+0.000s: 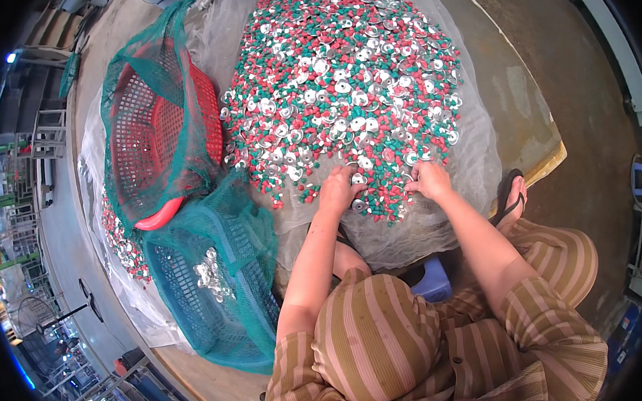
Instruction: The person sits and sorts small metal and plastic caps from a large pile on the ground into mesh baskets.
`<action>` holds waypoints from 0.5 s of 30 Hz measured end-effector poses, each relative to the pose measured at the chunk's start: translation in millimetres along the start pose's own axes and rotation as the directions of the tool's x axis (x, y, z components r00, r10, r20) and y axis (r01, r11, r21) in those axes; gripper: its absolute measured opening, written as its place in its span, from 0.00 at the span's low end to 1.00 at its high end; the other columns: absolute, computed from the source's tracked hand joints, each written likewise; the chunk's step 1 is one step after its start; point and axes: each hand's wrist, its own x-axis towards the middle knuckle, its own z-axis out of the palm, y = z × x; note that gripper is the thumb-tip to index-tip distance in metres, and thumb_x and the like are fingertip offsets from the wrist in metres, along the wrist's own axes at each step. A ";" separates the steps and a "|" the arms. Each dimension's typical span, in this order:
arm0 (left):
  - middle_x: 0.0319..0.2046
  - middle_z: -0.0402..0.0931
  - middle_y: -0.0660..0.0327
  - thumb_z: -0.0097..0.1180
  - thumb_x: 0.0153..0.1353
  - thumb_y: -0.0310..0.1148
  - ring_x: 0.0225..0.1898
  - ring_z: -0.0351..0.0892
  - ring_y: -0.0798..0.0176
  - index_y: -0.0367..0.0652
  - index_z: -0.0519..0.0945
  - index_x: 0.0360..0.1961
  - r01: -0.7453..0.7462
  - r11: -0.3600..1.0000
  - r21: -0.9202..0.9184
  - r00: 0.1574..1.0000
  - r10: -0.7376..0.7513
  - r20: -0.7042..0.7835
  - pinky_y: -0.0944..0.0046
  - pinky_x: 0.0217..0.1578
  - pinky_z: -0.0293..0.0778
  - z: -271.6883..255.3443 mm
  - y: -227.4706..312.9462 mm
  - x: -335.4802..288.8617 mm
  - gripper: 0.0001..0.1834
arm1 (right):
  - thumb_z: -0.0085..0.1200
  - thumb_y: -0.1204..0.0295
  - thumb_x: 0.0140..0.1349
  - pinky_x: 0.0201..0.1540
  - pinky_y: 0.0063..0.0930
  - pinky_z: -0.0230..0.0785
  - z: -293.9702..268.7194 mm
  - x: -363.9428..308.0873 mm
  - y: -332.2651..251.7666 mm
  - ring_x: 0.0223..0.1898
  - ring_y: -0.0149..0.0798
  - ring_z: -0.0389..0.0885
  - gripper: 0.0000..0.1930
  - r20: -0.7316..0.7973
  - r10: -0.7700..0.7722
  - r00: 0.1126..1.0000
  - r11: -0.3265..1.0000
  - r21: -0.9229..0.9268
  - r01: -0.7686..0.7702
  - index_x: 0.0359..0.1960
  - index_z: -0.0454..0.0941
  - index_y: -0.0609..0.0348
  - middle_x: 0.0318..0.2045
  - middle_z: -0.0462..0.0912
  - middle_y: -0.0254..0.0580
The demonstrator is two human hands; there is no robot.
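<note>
A wide heap of small red, green and white pieces (306,76) mixed with round silver metal discs (342,87) covers a pale sheet in front of me. My left hand (339,191) is at the heap's near edge, fingers curled and thumb bent in, beside a silver disc (358,178). What its fingertips grip, if anything, is hidden. Just to the right, my right hand (430,180) has fingers and thumb drawn together at the heap's near right edge. Anything between them is too small to make out.
At left a red plastic basket (209,108) leans under green netting. Nearer stands a blue basket (177,272) lined with netting, with several silver discs (212,275) inside. More mixed pieces (121,242) lie beyond the baskets. A blue stool (432,280) is beneath me.
</note>
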 end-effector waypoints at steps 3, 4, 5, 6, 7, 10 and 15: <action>0.31 0.75 0.54 0.64 0.40 0.32 0.28 0.76 0.58 0.39 0.77 0.29 0.078 0.995 -0.061 0.993 -0.072 0.097 0.63 0.30 0.72 -6.3 -4.2 7.3 0.13 | 0.64 0.65 0.41 0.27 0.32 0.67 2.7 11.2 18.5 0.25 0.38 0.77 0.12 0.050 -0.047 0.998 0.983 0.178 0.037 0.21 0.73 0.56 0.21 0.78 0.41; 0.31 0.75 0.54 0.63 0.41 0.31 0.27 0.76 0.59 0.39 0.76 0.28 0.137 0.987 -0.089 0.980 -0.122 0.156 0.63 0.29 0.72 -12.9 -3.6 10.3 0.13 | 0.63 0.66 0.42 0.26 0.31 0.67 4.8 15.7 27.2 0.24 0.36 0.77 0.11 0.081 -0.043 0.996 0.953 0.301 0.017 0.21 0.73 0.56 0.21 0.78 0.40; 0.29 0.75 0.53 0.58 0.43 0.27 0.26 0.76 0.55 0.37 0.72 0.27 0.211 0.962 -0.172 0.968 -0.182 0.172 0.61 0.28 0.72 -21.7 -3.7 10.8 0.10 | 0.62 0.68 0.43 0.24 0.29 0.66 5.8 19.5 36.8 0.23 0.33 0.76 0.10 0.110 -0.042 0.993 0.908 0.419 -0.008 0.20 0.72 0.57 0.20 0.78 0.40; 0.29 0.75 0.55 0.57 0.44 0.25 0.25 0.75 0.59 0.38 0.72 0.28 0.302 0.845 -0.442 0.952 -0.241 0.188 0.64 0.26 0.71 -23.8 -16.8 9.7 0.09 | 0.60 0.69 0.45 0.22 0.28 0.66 5.5 21.4 40.1 0.23 0.32 0.76 0.09 0.167 -0.003 0.986 0.811 0.577 -0.095 0.20 0.72 0.56 0.21 0.78 0.39; 0.29 0.75 0.56 0.55 0.45 0.24 0.24 0.75 0.63 0.38 0.71 0.28 0.362 0.647 -0.671 0.930 -0.295 0.218 0.67 0.25 0.71 -25.1 -31.9 8.4 0.08 | 0.58 0.71 0.46 0.21 0.27 0.65 4.5 22.7 40.4 0.23 0.30 0.76 0.07 0.231 0.021 0.973 0.683 0.708 -0.183 0.19 0.71 0.56 0.21 0.78 0.38; 0.30 0.76 0.56 0.48 0.49 0.22 0.26 0.75 0.66 0.41 0.70 0.31 0.384 0.531 -0.756 0.909 -0.360 0.208 0.70 0.22 0.69 -24.9 -50.2 3.5 0.07 | 0.50 0.76 0.48 0.17 0.20 0.61 -5.0 10.4 23.8 0.20 0.28 0.75 0.03 0.330 -0.007 0.944 0.289 0.904 -0.314 0.22 0.69 0.53 0.18 0.76 0.35; 0.33 0.74 0.53 0.51 0.51 0.28 0.35 0.75 0.50 0.49 0.72 0.39 0.100 0.995 0.023 0.988 -0.102 0.114 0.55 0.32 0.71 -16.5 -28.1 -2.2 0.13 | 0.52 0.74 0.48 0.17 0.21 0.63 -0.4 9.5 30.7 0.18 0.30 0.74 0.05 0.444 0.039 0.895 0.337 0.838 -0.430 0.27 0.69 0.54 0.17 0.74 0.34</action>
